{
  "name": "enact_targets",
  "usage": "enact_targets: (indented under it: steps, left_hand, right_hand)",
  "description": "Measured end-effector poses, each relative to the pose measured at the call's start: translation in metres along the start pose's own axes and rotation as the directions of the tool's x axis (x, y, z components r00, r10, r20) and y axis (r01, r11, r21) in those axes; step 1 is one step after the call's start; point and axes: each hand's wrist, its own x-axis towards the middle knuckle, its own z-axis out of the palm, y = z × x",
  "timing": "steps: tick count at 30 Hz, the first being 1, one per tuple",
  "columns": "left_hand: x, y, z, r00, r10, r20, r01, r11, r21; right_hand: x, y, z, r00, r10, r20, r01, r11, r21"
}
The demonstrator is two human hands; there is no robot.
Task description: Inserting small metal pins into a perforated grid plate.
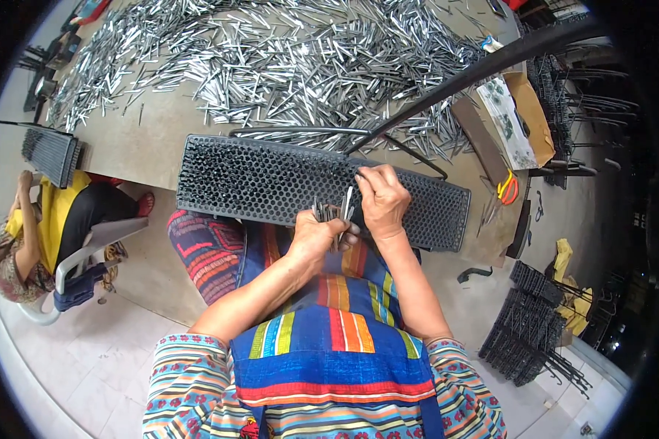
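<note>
Across my lap and the table edge lies a long black rack (271, 192) with rows of round holes. Small dark pieces (212, 170) stick up from many holes at its left end; most holes toward the right look bare. At the rack's near edge, my left hand (315, 238) is closed round a bunch of thin metal strips (346, 203), their ends pointing up. My right hand (384, 201) is just right of it, over the rack, thumb and fingers pinched at the holes. Whatever sits in that pinch is too small to make out.
A wide heap of loose metal strips (285, 69) covers the table (150, 157). A long black bar (483, 69) slants up rightward from the rack. Orange-handled scissors (507, 188) and an opened box (531, 117) lie right. Black racks (523, 329) are stacked lower right. Another person (40, 227) sits left.
</note>
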Motion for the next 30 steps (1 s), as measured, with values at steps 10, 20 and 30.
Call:
enact_targets:
  steps: [10, 20, 30]
  left_hand:
    - [-0.007, -0.005, 0.007, 0.998, -0.038, 0.059, 0.034, 0.998, 0.059]
    - [-0.006, 0.001, 0.024, 1.000, -0.029, -0.003, 0.030, 0.996, 0.080]
    - [0.016, -0.001, 0.026, 0.998, -0.061, -0.014, 0.060, 0.997, -0.041]
  right_hand:
    - [-0.030, 0.011, -0.023, 0.829, 0.370, 0.420, -0.559, 0.519, 0.647]
    - [-0.011, 0.030, -0.023, 0.857, 0.510, -0.075, -0.318, 0.637, 0.702]
    - [0.005, 0.024, -0.019, 0.997, -0.033, -0.076, 0.031, 0.999, -0.024]
